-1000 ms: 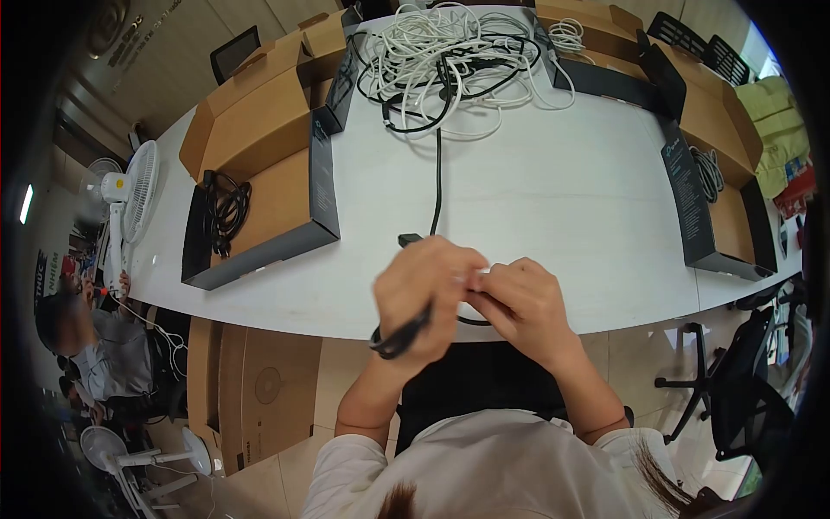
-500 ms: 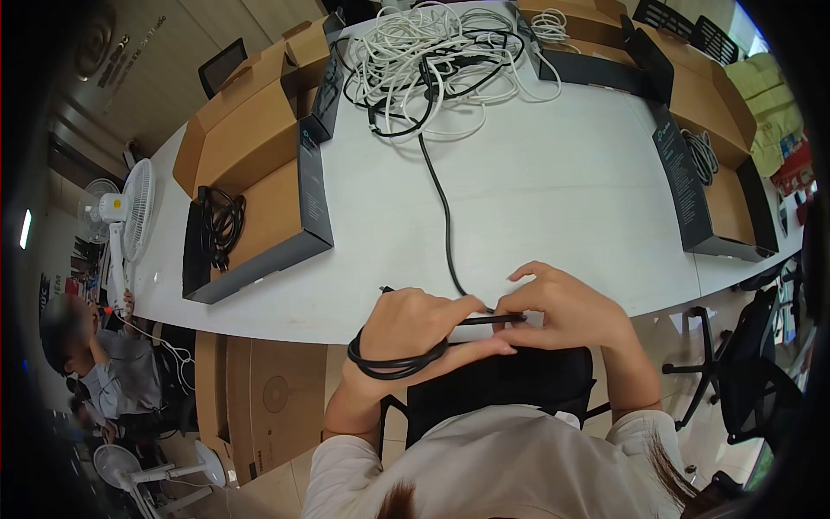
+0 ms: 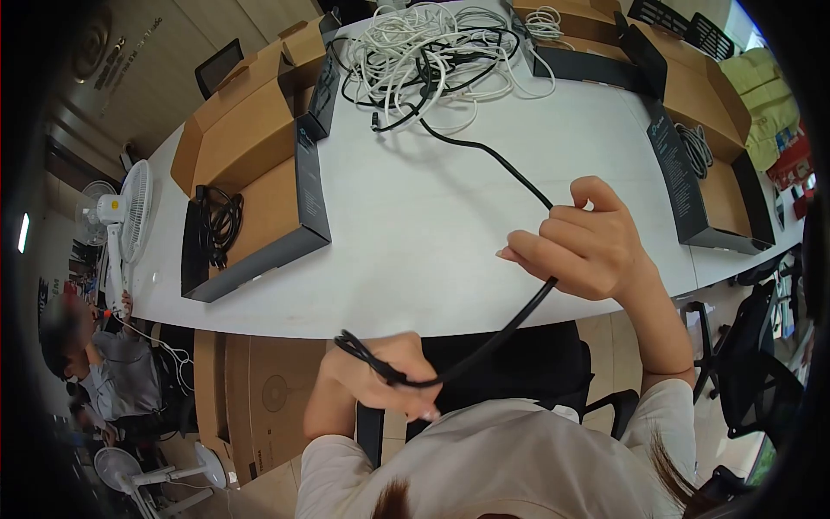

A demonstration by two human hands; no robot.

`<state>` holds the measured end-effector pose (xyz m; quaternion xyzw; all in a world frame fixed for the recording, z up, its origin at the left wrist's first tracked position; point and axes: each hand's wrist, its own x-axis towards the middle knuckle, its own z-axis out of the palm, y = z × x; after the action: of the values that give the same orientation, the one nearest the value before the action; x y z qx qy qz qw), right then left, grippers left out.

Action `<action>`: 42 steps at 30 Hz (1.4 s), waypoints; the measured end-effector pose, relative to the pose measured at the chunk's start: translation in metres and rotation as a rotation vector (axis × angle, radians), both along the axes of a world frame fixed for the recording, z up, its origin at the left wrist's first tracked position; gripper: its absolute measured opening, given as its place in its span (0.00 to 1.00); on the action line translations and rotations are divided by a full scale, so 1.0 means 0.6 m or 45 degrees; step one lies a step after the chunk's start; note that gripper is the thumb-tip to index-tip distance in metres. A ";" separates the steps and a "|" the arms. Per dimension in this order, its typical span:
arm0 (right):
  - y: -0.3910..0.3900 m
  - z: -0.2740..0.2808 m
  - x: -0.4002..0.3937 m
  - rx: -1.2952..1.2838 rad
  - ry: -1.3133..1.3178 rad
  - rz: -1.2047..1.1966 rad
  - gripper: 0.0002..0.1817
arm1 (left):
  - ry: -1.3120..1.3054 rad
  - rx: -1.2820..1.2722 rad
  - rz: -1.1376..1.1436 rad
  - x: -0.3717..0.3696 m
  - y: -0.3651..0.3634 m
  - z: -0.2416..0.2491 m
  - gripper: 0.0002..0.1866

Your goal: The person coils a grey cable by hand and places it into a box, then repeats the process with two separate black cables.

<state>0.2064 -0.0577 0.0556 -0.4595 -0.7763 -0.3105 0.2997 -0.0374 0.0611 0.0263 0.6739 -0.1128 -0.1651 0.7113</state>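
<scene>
Your left hand (image 3: pixel 385 372) has its fingers closed around looped turns of the black cable (image 3: pixel 506 333), just off the table (image 3: pixel 389 285) edge at 6 o'clock. Your right hand (image 3: pixel 584 246), over the table toward 4 o'clock, has its fingers curled around the same cable, which then runs up to the tangle of white and black cables (image 3: pixel 406 52) at 12 o'clock. At 10 o'clock, an open black cardboard box (image 3: pixel 313 186) holds a coiled black power cord (image 3: pixel 223 221); at 2 o'clock, another open box (image 3: pixel 679 177) holds a coiled gray cable (image 3: pixel 694 149). Both boxes carry a small teal logo that seems to read "tp-link"; their white print is too small to read. The lettering on the wall at 10 o'clock is blurred.
</scene>
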 end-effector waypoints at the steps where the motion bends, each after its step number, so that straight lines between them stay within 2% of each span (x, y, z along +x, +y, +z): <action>1: 0.005 -0.001 0.000 0.010 0.044 0.016 0.09 | -0.119 -0.305 -0.157 0.001 -0.001 -0.021 0.15; 2: 0.009 -0.003 0.000 0.019 0.089 0.031 0.09 | -0.237 -0.610 -0.316 0.006 -0.008 -0.042 0.14; 3: 0.014 -0.003 -0.004 0.004 0.185 0.055 0.09 | -0.371 -1.081 -0.489 0.023 -0.034 -0.061 0.11; 6: 0.040 -0.032 -0.014 -0.031 0.407 0.099 0.08 | -0.638 -1.510 -1.150 0.074 -0.093 -0.062 0.11; 10: 0.040 -0.072 -0.079 -0.214 0.669 0.107 0.10 | -1.006 -1.793 -1.328 0.085 -0.099 0.008 0.15; 12: 0.045 -0.088 -0.095 -0.325 0.767 0.045 0.13 | -1.104 -1.935 -1.221 0.078 -0.100 0.035 0.19; 14: 0.053 -0.103 -0.099 -0.405 0.811 -0.071 0.12 | -1.122 -2.301 -0.739 0.075 -0.092 0.062 0.21; 16: 0.051 -0.108 -0.109 -0.461 0.731 -0.050 0.09 | -1.179 -2.447 -0.227 0.069 -0.077 0.080 0.16; 17: 0.050 -0.114 -0.117 -0.480 0.696 -0.021 0.09 | -1.221 -2.422 0.191 0.067 -0.073 0.082 0.15; 18: 0.051 -0.120 -0.123 -0.495 0.658 0.008 0.08 | -1.196 -2.368 0.262 0.069 -0.062 0.080 0.18; 23: 0.047 -0.131 -0.133 -0.445 0.632 0.129 0.08 | -1.366 -1.983 0.940 0.063 -0.041 0.072 0.22; 26: 0.047 -0.138 -0.144 -0.495 0.658 0.293 0.08 | -1.653 -1.176 1.603 0.082 -0.025 0.057 0.23; 27: 0.046 -0.140 -0.150 -0.544 0.730 0.344 0.07 | -1.750 -0.922 1.713 0.092 -0.021 0.054 0.25; 30: 0.046 -0.137 -0.145 -0.621 0.743 0.410 0.07 | -1.826 -0.843 1.884 0.093 -0.036 0.061 0.26; 31: 0.049 -0.143 -0.143 -0.684 0.742 0.416 0.07 | -1.858 -0.622 1.970 0.091 -0.037 0.059 0.26; 35: 0.055 -0.134 -0.116 -0.762 0.580 0.286 0.08 | -1.972 -0.329 2.161 0.083 -0.040 0.065 0.25; 38: 0.052 -0.131 -0.094 -0.694 0.520 0.130 0.09 | -1.789 -0.044 2.455 0.087 -0.047 0.068 0.26; 39: 0.050 -0.128 -0.088 -0.645 0.481 0.082 0.09 | -1.697 0.221 2.506 0.077 -0.038 0.052 0.29; 41: 0.049 -0.122 -0.072 -0.449 0.415 0.020 0.10 | -1.570 0.532 2.542 0.072 -0.025 0.030 0.31; 42: 0.044 -0.118 -0.069 -0.490 0.410 0.024 0.10 | -1.504 0.688 2.553 0.069 -0.019 0.020 0.33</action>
<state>0.1650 -0.0315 -0.0150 -0.5445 -0.7676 -0.0768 0.3293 0.0043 0.0496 0.0381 0.5613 0.1922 0.7806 0.1967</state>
